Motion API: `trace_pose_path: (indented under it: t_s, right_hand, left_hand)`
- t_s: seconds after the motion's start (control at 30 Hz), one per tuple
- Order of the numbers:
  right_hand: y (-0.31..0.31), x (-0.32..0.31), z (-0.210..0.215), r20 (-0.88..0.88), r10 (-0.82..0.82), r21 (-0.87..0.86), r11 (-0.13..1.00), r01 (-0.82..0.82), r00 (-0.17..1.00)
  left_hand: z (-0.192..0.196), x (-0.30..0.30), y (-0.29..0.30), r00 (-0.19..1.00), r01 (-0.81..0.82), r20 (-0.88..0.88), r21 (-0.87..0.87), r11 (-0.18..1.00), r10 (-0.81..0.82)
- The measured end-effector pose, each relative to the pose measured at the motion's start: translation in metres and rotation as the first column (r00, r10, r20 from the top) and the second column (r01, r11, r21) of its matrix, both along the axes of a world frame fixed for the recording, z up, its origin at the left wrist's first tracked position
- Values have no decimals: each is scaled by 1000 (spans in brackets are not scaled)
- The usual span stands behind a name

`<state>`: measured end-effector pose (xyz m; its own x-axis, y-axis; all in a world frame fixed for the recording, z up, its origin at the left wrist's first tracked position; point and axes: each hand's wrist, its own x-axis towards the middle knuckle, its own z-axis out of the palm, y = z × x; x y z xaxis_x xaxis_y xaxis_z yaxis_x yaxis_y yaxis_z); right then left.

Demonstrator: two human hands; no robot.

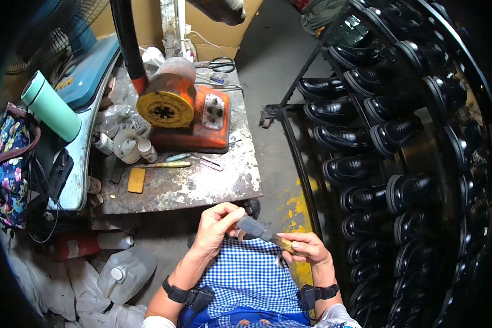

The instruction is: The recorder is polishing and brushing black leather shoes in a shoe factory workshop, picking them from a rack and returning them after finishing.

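In front of my blue-and-white checked apron (240, 273), both hands hold a small tool (252, 227) with a flat dark grey end and a yellow-brown handle. It looks like a brush, though its exact kind is unclear. My left hand (214, 228) pinches the grey end between thumb and fingers. On the other side, my right hand (309, 249) is closed round the yellow-brown handle. The tool slopes down toward the right, just off the near edge of the worn workbench (202, 188). Dark bands are strapped around both wrists.
An orange machine (208, 123) stands on the bench, with jars, a yellow block (136, 180) and pens before it. Scissors (222, 64) lie behind. At right, a rack (298, 158) holds rows of black shoes (347, 169). A green bottle (52, 106) and plastic jug (127, 273) are at left.
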<state>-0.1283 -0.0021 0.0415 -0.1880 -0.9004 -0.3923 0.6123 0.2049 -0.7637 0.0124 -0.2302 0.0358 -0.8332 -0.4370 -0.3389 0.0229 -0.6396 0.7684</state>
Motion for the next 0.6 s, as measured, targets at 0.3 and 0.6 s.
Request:
trace_pose_path:
  t_s: [0.3, 0.6]
  right_hand:
    - [-20, 24, -9, 199, 72, -344, 939, 1, 977]
    - [-140, 47, 20, -430, 148, -16, 985, -172, 891]
  left_hand:
    - [-26, 31, 1, 907, -259, 107, -621, 740, 407]
    - [-98, 155, -39, 580, 0, 472, -815, 579, 664]
